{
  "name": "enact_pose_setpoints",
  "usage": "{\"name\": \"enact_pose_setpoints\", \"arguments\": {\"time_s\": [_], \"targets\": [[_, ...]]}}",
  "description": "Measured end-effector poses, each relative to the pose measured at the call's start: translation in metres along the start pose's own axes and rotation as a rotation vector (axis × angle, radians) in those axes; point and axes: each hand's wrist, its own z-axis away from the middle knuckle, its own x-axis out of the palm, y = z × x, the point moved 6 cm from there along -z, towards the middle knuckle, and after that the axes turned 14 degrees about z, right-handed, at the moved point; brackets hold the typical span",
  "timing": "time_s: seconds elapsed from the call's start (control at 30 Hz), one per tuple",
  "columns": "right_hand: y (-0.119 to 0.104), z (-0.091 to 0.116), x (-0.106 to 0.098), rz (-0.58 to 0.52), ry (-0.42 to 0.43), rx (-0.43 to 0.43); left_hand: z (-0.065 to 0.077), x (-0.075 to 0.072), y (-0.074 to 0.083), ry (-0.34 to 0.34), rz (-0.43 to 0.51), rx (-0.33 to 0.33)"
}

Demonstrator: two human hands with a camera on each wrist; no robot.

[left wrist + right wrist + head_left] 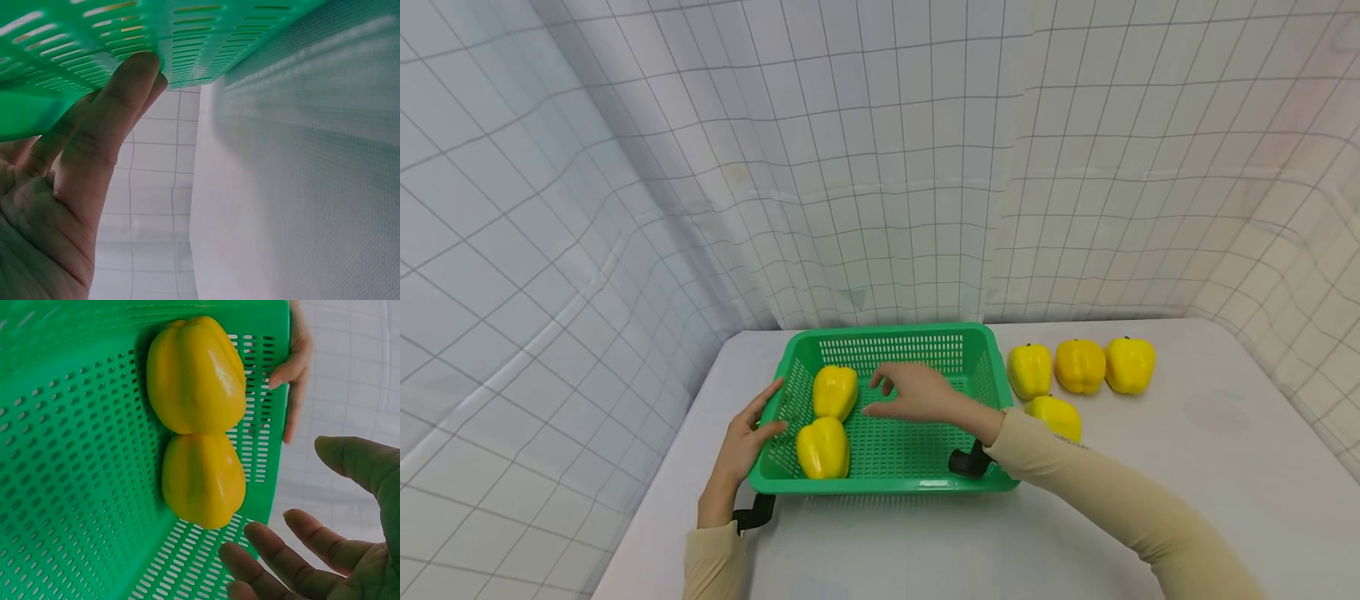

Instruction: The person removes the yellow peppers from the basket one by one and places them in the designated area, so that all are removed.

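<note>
A green plastic basket [887, 485] with slotted walls stands on the white table. Inside, at its left end, one yellow bell pepper [835, 392] touches another yellow bell pepper [823, 448]. My left hand [741, 446] holds the basket's left side, thumb over the rim and fingers against the outer wall, as the left wrist view also shows. Over the basket's middle hovers my right hand [917, 393], holding nothing, just right of the two peppers. In the right wrist view its fingers [312, 575] are spread apart from the thumb.
To the right of the basket lie several more bell peppers: a yellow one [1030, 371], an orange-yellow one [1080, 367], a yellow one at the far end [1130, 365] and a nearer one [1055, 417] partly behind my right sleeve. A white gridded curtain [917, 208] surrounds the table.
</note>
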Motion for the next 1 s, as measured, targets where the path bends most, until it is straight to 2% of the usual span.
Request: {"name": "enact_pose_setpoints", "arguments": {"time_s": [0.1, 0.23, 0.33, 0.53, 0.6, 0.87, 1.0], "targets": [[-0.004, -0.007, 0.007, -0.011, -0.037, -0.016, 0.001, 0.001, 0.002, 0.005, -0.015, 0.008], [-0.009, -0.015, 0.017, -0.053, -0.105, -0.049, 0.010, 0.008, 0.024, 0.000, -0.013, 0.008], [-0.011, -0.021, 0.025, -0.076, -0.143, -0.075, 0.013, 0.011, 0.033, -0.006, 0.001, -0.001], [-0.014, -0.030, 0.036, -0.107, -0.180, -0.091, 0.003, 0.002, 0.007, 0.004, 0.021, -0.018], [-0.013, -0.033, 0.040, -0.110, -0.187, -0.081, 0.002, 0.002, 0.005, 0.003, 0.022, -0.017], [-0.011, -0.041, 0.051, -0.130, -0.221, 0.003, 0.014, 0.013, 0.035, -0.008, -0.014, 0.011], [-0.016, -0.043, 0.056, -0.123, -0.241, 0.004, 0.015, 0.014, 0.039, -0.005, -0.039, 0.012]]}}
